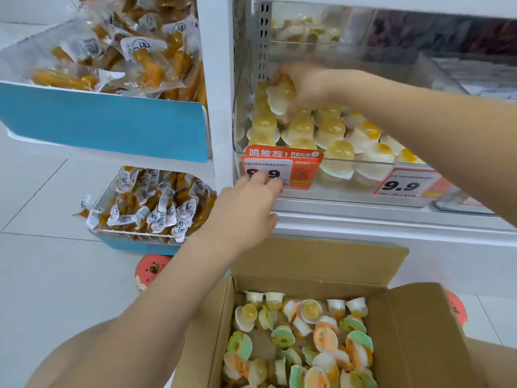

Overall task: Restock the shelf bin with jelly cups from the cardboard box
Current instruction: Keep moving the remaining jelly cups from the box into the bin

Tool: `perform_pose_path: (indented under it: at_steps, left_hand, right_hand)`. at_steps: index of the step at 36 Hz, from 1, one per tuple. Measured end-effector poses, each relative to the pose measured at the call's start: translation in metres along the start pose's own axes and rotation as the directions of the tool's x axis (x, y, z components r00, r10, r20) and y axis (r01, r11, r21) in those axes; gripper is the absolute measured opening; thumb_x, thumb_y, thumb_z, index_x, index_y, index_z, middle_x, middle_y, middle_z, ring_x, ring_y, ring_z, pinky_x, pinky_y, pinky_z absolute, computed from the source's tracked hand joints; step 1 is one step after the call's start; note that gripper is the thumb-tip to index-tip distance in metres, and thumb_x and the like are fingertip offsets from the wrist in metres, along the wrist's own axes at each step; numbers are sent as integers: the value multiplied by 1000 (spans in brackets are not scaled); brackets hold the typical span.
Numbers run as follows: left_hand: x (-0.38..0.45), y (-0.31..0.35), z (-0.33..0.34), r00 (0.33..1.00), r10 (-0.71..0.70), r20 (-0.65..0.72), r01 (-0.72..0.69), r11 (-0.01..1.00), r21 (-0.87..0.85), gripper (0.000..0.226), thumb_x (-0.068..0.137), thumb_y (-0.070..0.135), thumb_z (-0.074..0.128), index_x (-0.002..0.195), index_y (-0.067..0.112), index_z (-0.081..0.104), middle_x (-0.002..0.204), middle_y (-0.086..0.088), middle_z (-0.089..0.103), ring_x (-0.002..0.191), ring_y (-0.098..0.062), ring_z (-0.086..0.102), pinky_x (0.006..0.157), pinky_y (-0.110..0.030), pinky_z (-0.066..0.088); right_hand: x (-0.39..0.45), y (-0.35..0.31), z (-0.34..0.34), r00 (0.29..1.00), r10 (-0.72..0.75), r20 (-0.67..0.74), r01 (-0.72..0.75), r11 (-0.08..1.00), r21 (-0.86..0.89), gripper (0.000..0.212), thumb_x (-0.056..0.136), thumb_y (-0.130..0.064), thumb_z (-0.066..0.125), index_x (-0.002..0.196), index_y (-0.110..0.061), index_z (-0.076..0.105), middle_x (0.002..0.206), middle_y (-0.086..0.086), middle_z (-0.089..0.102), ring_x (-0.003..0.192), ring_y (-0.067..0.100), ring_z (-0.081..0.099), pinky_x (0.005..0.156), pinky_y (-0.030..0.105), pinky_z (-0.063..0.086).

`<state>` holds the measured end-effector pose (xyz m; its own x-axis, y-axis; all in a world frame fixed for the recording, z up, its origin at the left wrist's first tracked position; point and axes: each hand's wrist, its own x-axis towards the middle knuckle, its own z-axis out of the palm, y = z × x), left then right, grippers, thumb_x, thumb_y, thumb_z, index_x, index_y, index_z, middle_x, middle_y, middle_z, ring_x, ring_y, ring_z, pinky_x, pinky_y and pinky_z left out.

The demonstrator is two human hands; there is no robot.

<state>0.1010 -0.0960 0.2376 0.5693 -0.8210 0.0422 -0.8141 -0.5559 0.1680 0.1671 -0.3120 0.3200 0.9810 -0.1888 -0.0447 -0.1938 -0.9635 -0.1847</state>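
Note:
My right hand (303, 89) reaches into the clear shelf bin (363, 165) and grips a yellow jelly cup (282, 95) over the bin's back left corner. Several yellow and white jelly cups (335, 152) lie stacked in the bin. My left hand (246, 205) hovers at the bin's front edge, fingers loosely curled, touching the orange 9.9 price tag (296, 170); it holds nothing. Below, the open cardboard box (414, 326) holds several loose jelly cups (302, 340) with green and orange lids.
To the left, two blue-fronted bins (112, 127) hold packets of yellow snack sticks (156, 205). A second 9.9 price tag (405, 183) hangs at the right. A white shelf ledge (391, 222) runs above the box. White tiled floor (42, 261) lies at the left.

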Motion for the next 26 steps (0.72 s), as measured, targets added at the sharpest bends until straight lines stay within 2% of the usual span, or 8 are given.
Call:
perform_pose_path:
  at_steps: [4, 7, 14, 17, 19, 21, 24, 26]
  left_hand:
    - [1, 5, 4, 1000, -18, -14, 18, 1000, -8, 45, 91, 23, 55, 133, 20, 38, 127, -5, 40, 116, -26, 43, 72, -35, 37]
    - [1, 6, 8, 1000, -18, -23, 18, 1000, -5, 47, 90, 22, 55, 133, 19, 37, 127, -7, 37, 115, -27, 43, 71, -35, 36]
    - [-2, 7, 10, 1000, -2, -17, 3, 1000, 31, 51, 89, 24, 57, 135, 18, 35, 128, -8, 35, 116, -28, 43, 75, -39, 45]
    - [-5, 7, 10, 1000, -1, 2, 1, 1000, 29, 47, 90, 25, 56, 133, 17, 39, 130, -6, 42, 118, -27, 44, 81, -41, 46]
    - [-9, 10, 14, 1000, 10, 27, -11, 999, 30, 39, 90, 24, 55, 127, 17, 44, 126, -3, 50, 117, -26, 47, 82, -41, 47]
    - [-13, 15, 23, 997, 22, 68, -25, 999, 35, 33, 91, 25, 54, 123, 17, 47, 121, -2, 54, 114, -25, 49, 79, -39, 46]
    - [-24, 24, 52, 988, 35, 149, -36, 999, 9, 32, 91, 26, 55, 121, 17, 49, 119, -2, 55, 110, -24, 52, 77, -36, 46]
    - [-35, 28, 82, 976, 23, 217, -17, 999, -32, 32, 89, 24, 56, 119, 17, 50, 118, -3, 55, 108, -24, 53, 79, -37, 48]
  right_hand:
    - [-2, -3, 5, 1000, -21, 19, 22, 999, -30, 82, 68, -21, 83, 136, -21, 36, 134, 8, 46, 110, 29, 52, 86, 41, 51]
    - [-4, -3, 10, 1000, -21, 3, 21, 1000, -11, 78, 68, -17, 82, 133, -20, 38, 132, 10, 46, 108, 31, 52, 85, 48, 52]
    - [-22, 4, 7, 992, -43, -122, 44, 999, 7, 77, 71, -19, 81, 136, -19, 39, 136, 8, 46, 118, 28, 48, 87, 33, 43]
    - [-59, 3, 0, 941, -26, -339, 68, 991, 114, 65, 75, -19, 78, 131, -17, 46, 130, 4, 52, 116, 21, 50, 91, 28, 42]
    - [-95, 1, 3, 871, -51, -488, 165, 967, 194, 50, 76, -19, 75, 121, -13, 53, 119, 2, 57, 109, 18, 53, 95, 34, 45]
    - [-134, 0, 15, 807, -104, -581, 251, 951, 180, 36, 78, -14, 69, 112, -10, 57, 109, 0, 60, 101, 16, 54, 90, 30, 46]
    - [-188, 5, 53, 759, -217, -614, 305, 952, 39, 24, 84, -5, 62, 107, -4, 60, 105, 8, 60, 99, 20, 48, 86, 14, 34]
    - [-216, 13, 93, 775, -289, -561, 345, 938, -7, 22, 86, -1, 61, 108, -2, 61, 106, 11, 61, 102, 24, 47, 88, 21, 35]
